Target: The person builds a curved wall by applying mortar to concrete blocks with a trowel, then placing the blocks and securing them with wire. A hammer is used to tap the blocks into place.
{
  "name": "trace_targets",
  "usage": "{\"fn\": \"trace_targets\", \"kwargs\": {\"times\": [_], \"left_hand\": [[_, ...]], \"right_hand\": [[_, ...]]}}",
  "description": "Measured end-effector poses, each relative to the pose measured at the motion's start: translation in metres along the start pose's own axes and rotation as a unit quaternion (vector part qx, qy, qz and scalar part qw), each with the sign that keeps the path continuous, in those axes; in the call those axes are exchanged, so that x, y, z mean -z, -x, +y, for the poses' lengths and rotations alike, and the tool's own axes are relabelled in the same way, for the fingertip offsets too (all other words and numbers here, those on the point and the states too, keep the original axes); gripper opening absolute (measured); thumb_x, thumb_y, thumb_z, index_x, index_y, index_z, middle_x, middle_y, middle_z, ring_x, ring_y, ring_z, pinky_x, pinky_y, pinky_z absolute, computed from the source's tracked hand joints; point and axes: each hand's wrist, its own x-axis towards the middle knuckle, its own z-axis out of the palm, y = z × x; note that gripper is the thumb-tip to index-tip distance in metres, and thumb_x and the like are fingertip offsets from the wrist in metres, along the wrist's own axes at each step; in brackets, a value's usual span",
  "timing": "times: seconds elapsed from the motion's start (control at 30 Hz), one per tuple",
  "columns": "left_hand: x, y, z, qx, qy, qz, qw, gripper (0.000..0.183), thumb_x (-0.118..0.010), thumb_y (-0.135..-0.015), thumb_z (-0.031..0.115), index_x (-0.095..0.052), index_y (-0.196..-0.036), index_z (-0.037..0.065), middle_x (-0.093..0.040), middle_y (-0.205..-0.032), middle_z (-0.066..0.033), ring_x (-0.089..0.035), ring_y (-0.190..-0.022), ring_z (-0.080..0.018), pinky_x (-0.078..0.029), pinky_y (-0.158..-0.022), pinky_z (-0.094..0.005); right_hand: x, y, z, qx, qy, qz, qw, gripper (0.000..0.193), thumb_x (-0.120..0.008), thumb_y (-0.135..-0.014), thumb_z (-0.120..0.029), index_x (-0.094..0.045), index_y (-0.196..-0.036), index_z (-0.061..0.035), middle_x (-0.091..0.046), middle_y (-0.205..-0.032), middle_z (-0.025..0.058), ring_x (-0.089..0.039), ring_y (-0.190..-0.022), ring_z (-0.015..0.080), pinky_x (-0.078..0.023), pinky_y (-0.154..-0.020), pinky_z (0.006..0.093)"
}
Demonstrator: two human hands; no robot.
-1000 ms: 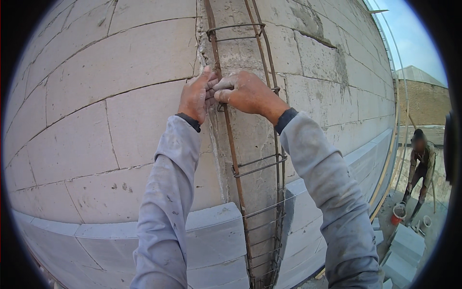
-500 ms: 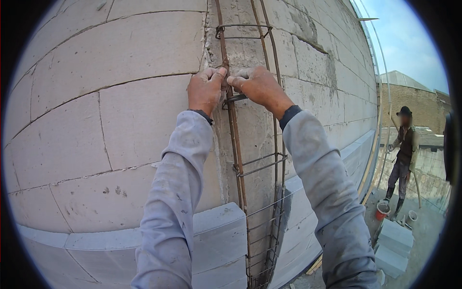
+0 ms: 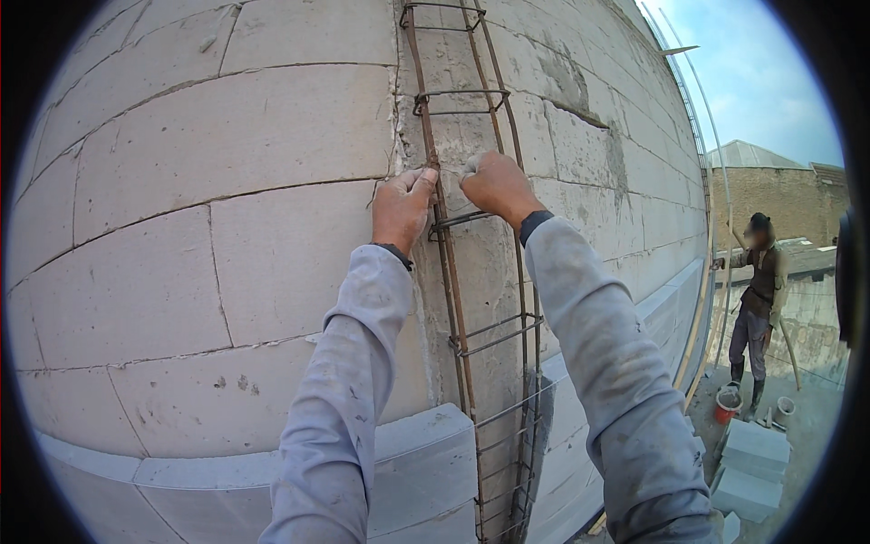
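An upright cage of rusty reinforcing bars [image 3: 454, 281], crossed by bent steel stirrups [image 3: 494, 337], runs up a grey concrete strip between two block walls. My left hand [image 3: 401, 208] is closed at the cage's left bar, its thumb lying against the steel. Just above one stirrup, my right hand [image 3: 503, 189] is held between the left and right bars, its fingers curled into a pinch. Whatever the right fingers hold, if anything, is hidden or too thin to make out. Both sleeves are grey and dusty.
Pale block walls [image 3: 272, 127] flank the cage, with a grey block ledge [image 3: 421, 433] low down. At the right, a person [image 3: 759, 281] stands below, beside a reddish bucket [image 3: 728, 403] and stacked blocks [image 3: 757, 451]. Long poles [image 3: 720, 181] lean near the wall.
My right hand has drawn away to the right from the left bar, widening the gap between my hands. The left stays at that bar. The whole view has shifted, putting the wall lower.
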Motion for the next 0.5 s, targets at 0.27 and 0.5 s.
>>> {"fn": "trace_targets", "kwargs": {"times": [0.27,0.5], "left_hand": [[-0.004,0.007,0.013,0.053,0.100,-0.045,0.993,0.043,-0.058,-0.091,0.034,-0.058,-0.118,0.001,-0.063,-0.095,-0.0054,-0.060,-0.089,-0.0164,-0.049,-0.080,-0.0334],[0.008,0.006,0.015,0.117,0.114,-0.038,0.986,0.025,-0.064,-0.088,0.034,-0.059,-0.091,0.009,-0.063,-0.088,-0.0024,-0.061,-0.084,-0.0144,-0.049,-0.076,-0.0335]], "right_hand": [[0.011,-0.011,-0.004,-0.071,-0.123,-0.212,0.967,0.028,-0.065,-0.075,-0.019,-0.068,-0.087,0.0064,-0.068,-0.087,0.0212,-0.067,-0.074,0.0301,-0.054,-0.067,0.0342],[0.023,-0.005,-0.026,-0.020,0.064,-0.196,0.978,0.036,-0.071,-0.073,-0.027,-0.069,-0.093,0.0020,-0.066,-0.101,0.0213,-0.064,-0.095,0.0354,-0.051,-0.081,0.0379]]}}
